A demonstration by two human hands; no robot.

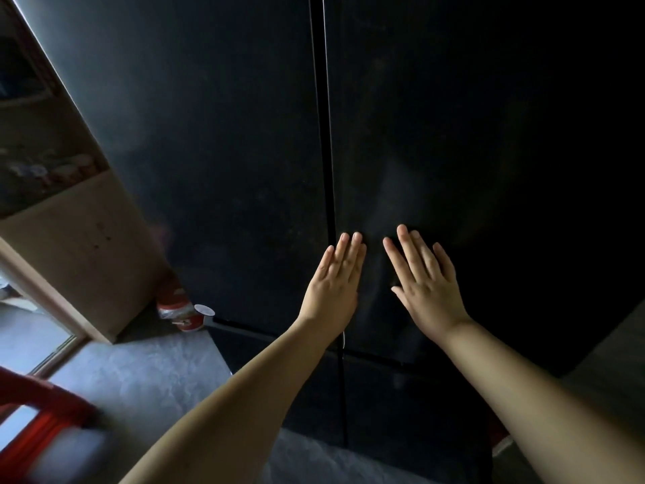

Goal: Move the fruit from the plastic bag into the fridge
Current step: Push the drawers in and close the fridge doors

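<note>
The left hand [335, 284], fingers straight and together, lies flat on the black fridge [471, 134] just below centre, at 6 o'clock, beside its closed centre seam [323, 99] — the right hand [425, 288], fingers straight and a little spread, lies flat at 4 o'clock. At 8 o'clock a red-and-white container [178, 310] sits beside the fridge's left edge.

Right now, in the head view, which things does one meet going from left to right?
Wooden cabinet → red container → left hand → right hand; both hands lie flat against the dark fridge.
</note>
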